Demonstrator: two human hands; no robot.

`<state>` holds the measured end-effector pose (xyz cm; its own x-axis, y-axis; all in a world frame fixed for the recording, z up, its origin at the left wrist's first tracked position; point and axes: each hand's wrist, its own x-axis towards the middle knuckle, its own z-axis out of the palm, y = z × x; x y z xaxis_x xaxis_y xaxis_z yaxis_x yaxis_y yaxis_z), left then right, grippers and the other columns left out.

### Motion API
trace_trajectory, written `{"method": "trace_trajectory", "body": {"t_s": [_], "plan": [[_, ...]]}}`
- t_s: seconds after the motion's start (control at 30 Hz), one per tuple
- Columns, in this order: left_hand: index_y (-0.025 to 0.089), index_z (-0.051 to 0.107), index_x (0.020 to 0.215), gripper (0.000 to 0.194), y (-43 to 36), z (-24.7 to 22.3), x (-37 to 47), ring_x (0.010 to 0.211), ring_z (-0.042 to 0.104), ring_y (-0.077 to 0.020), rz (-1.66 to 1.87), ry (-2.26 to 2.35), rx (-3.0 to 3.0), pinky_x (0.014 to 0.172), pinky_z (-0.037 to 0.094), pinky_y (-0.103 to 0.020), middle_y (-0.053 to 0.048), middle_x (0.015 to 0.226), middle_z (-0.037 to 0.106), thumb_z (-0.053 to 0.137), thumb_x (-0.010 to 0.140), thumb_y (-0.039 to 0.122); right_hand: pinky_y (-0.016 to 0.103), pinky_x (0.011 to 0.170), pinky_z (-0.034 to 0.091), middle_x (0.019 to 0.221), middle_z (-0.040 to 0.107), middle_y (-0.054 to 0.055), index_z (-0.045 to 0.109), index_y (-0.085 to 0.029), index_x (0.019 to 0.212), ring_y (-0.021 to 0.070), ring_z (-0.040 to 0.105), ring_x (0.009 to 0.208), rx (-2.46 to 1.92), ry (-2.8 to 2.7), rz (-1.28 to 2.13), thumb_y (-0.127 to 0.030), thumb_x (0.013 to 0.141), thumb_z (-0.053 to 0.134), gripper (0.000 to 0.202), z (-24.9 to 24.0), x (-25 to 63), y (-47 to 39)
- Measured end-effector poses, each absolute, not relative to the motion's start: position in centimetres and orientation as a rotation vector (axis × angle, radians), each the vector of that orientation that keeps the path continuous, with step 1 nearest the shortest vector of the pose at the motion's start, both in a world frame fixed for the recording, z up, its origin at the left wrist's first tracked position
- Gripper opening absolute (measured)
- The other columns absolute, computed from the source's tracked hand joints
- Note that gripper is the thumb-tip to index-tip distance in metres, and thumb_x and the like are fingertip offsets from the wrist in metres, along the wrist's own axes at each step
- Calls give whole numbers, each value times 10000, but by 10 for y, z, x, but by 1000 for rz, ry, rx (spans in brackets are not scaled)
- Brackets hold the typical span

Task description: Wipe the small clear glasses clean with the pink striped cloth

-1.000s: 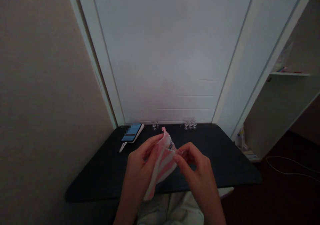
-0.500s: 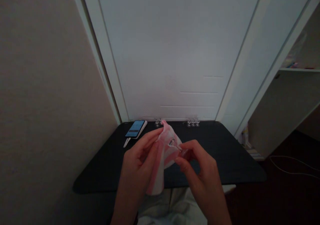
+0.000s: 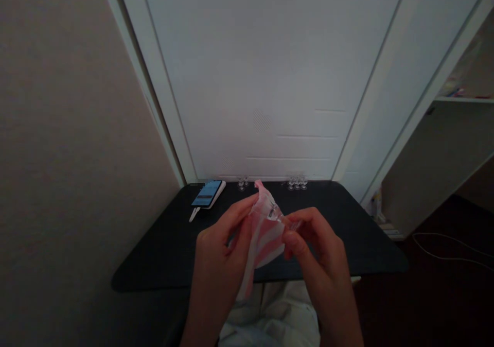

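Over the near half of the dark table (image 3: 165, 254), a small clear plastic piece (image 3: 275, 212) is sitting between the two hands. The right hand (image 3: 318, 254) is pinching one end of it between thumb and bent fingers, so those fingertips are nearly closed and are covering that end. The other end is emerging past them and lying against a pink-and-white striped cloth (image 3: 270, 236). The left hand (image 3: 222, 249) is gripping the cloth near its top between thumb and fingers; a corner is poking up above them, and the rest is hanging toward the table's near edge.

At the table's far edge, two groups of similar clear pieces are standing: a smaller one (image 3: 242, 183) left of the middle, and a larger one (image 3: 297, 183) right of it. A phone (image 3: 208, 193) is resting at the table's far left corner. The cloth and hands are blocking part of the tabletop.

The held piece's long axis is slanting, its exposed end pointing toward the table's far left and its pinched end toward the near right.
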<state>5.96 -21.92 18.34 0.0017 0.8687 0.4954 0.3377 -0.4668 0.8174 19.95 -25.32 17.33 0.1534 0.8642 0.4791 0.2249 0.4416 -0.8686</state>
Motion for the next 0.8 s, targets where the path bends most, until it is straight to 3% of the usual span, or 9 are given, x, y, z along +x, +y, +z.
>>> {"method": "trace_trajectory", "body": {"t_s": [0.33, 0.8], "plan": [[236, 644, 1117, 316, -226, 187, 61, 932, 665, -208, 1467, 1117, 1591, 719, 532, -220, -34, 1116, 685, 591, 813, 307, 227, 548, 398, 698, 540, -33, 564, -231, 841, 108, 507, 598, -979, -1274, 654, -301, 858, 539, 76, 171, 204, -253], [193, 614, 1152, 404, -224, 192, 53, 861, 688, -254, 1424, 891, 1294, 674, 570, -278, -93, 1044, 709, 644, 763, 299, 211, 538, 394, 691, 526, -30, 575, -220, 863, 93, 482, 574, -898, -1165, 623, -270, 868, 531, 67, 169, 203, -253]]}}
